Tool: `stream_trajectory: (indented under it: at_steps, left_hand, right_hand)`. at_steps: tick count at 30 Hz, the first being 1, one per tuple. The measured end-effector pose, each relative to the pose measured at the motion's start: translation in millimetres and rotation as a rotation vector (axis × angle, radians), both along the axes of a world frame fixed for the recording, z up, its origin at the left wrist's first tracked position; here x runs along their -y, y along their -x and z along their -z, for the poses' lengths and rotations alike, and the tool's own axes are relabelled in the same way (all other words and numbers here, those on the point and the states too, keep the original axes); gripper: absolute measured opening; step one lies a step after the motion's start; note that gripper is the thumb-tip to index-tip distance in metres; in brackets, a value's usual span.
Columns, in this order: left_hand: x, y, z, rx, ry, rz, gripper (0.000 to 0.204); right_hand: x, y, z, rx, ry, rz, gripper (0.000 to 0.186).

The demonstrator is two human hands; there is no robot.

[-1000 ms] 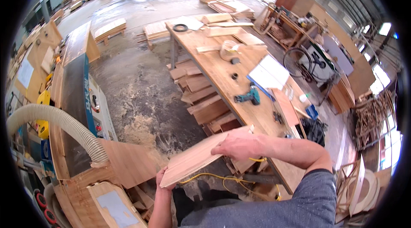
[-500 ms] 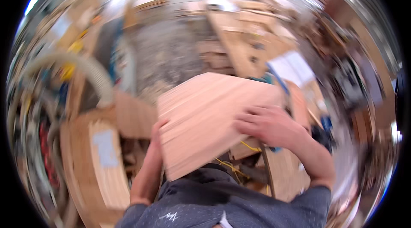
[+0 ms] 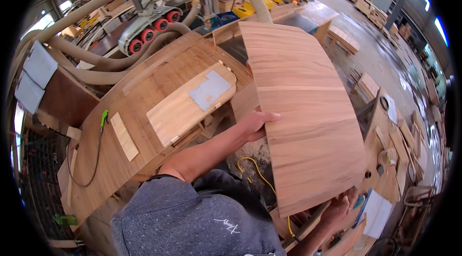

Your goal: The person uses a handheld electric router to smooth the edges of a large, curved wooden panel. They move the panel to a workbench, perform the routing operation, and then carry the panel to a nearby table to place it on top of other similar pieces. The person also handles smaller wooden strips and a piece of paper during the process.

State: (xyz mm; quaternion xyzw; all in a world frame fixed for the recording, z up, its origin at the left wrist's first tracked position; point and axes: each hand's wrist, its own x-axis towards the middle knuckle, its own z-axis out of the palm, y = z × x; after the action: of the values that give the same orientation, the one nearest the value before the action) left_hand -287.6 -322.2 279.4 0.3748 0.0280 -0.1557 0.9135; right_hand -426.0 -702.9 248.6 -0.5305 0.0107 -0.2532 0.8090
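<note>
Turned, the panel [image 3: 308, 111] hangs over workshop floor [image 3: 350, 66] between tables [image 3: 156, 75].

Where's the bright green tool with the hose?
In the head view, the bright green tool is at the left, on the wooden table, just left of a narrow pale wood strip.

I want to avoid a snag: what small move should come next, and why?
Probably raise the wooden panel slightly: in this view the yellow cord runs behind its lower left corner, while the left hand grips its left edge and the right hand is at its lower right corner.
</note>
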Motion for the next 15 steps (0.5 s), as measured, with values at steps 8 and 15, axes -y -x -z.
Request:
stream_trajectory:
  at_steps: [8,15]
  left_hand:
    - [-97.1,37.8,13.2,-0.01,-0.028,-0.283,0.063]
    - [-207.2,50.6,64.3,-0.084,0.087,-0.511,0.067]
  right_hand:
    - [-117.5,-99.0,9.3,-0.393,-0.259,-0.378,0.043]
    - [-235.0,-167.3,15.3,-0.345,-0.225,-0.655,0.048]
